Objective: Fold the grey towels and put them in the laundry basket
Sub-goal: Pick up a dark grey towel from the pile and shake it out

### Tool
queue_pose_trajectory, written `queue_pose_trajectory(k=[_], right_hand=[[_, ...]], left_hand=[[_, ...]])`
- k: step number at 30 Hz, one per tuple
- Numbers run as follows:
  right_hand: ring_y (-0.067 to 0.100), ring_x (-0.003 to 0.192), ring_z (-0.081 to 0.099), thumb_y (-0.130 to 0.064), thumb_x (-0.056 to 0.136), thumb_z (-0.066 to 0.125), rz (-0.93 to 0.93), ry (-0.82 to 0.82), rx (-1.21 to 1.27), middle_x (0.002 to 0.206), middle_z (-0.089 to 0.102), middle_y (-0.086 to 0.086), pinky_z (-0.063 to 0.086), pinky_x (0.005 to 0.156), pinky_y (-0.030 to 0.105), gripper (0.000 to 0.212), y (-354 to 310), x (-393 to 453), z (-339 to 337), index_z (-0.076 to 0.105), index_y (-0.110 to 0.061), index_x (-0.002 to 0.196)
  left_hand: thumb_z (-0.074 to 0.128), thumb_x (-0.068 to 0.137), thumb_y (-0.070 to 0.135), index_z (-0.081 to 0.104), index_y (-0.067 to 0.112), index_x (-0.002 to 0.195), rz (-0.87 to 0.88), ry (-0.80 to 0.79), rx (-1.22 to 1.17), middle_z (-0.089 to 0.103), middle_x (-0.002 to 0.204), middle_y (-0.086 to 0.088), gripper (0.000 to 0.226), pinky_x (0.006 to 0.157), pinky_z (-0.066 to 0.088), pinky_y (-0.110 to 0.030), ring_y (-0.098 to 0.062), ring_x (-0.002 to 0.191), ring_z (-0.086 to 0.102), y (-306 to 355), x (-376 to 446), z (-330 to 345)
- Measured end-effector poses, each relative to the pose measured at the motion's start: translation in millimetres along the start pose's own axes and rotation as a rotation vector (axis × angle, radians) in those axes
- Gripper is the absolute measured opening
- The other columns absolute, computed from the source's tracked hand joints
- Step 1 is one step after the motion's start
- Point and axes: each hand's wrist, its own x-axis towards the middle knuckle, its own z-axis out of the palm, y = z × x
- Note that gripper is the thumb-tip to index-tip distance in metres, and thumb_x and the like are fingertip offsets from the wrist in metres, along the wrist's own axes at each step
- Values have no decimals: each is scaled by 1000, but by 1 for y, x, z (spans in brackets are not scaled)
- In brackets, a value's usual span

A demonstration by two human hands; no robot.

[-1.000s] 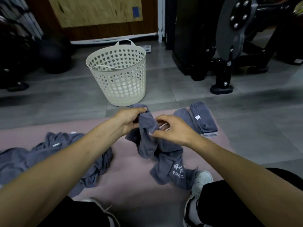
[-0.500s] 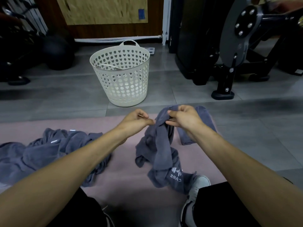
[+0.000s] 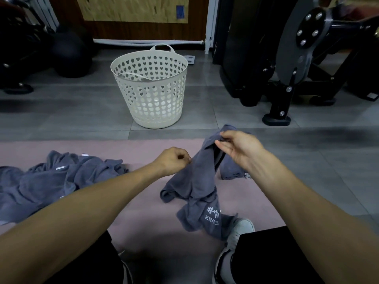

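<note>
Both hands have moved apart, right hand [image 3: 240, 149] pinching the grey towel [image 3: 202, 181], left hand [image 3: 174, 159] curled beside it, next finding corners to fold.

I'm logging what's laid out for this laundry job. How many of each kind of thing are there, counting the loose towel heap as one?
Towel held in the hands: 1
Loose towel heap: 1
Folded towel stack: 1
Laundry basket: 1
Pink mat: 1
Total: 5
</note>
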Motion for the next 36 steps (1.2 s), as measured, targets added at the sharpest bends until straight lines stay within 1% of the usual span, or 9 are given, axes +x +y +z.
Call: queue_pose_trajectory(k=[5,8,13,19,24,29,31,34,36], right_hand=[[15,62,63,7,90,55,8,-10,63,72,58,11,54,51,20,6,0,-3,1,57,3,86],[17,62,62,4,89,58,-38,24,-72,72,59,11,57,51,22,10,-4,-8,1,57,-2,82],[27,67,66,-9,80,62,-498,264,-937,76,64,10,58,61,40,21,-4,0,-25,44,-19,83],[24,92,62,-7,81,58,-835,-169,-1336,101,68,7,39,74,19,31,14,-10,-4,66,-15,109],[12,81,56,-38,74,76,-786,-253,-1332,88,62,-5,46,70,24,29,28,-18,19,66,-19,94],[7,45,38,-26,81,74,-710,-93,-1133,46,43,-8,27,44,19,41,33,-7,25,46,-17,53],[6,39,34,-21,80,75,-599,-9,-967,39,36,-9,33,45,21,47,30,0,27,40,-16,48],[15,52,49,-17,77,75,-437,68,-677,47,46,-2,56,60,43,38,22,6,28,49,-14,51],[21,59,55,-14,79,74,-368,101,-546,57,51,7,59,62,40,27,14,6,28,55,-9,61]], left_hand=[[78,75,42,71,20,96,56,-1,-26,71,88,4,31,77,52,-26,-10,83,65,12,-5,19],[67,87,26,75,13,88,146,93,-24,74,84,2,15,81,53,-31,-15,81,67,14,0,21],[52,95,14,59,20,75,-21,171,-337,60,67,0,22,66,52,-31,-15,64,56,34,9,-13],[60,92,6,66,10,86,-3,56,-578,63,75,-7,10,58,58,-24,-14,65,62,53,-8,-47],[61,90,0,69,3,88,49,-6,-635,67,81,-13,9,65,59,-25,-17,70,66,49,-19,-67],[69,82,-2,69,11,94,36,65,-714,69,84,-5,17,78,57,-25,-15,79,65,42,-22,-67],[72,80,0,68,12,99,20,168,-619,65,86,0,23,77,53,-23,-11,81,61,40,-23,-63],[76,78,4,65,10,101,-10,180,-464,60,83,0,26,63,47,-16,-8,71,56,39,-27,-50],[80,75,11,63,10,94,-52,135,-334,59,80,-2,26,64,48,-20,-11,69,55,33,-27,-37]])
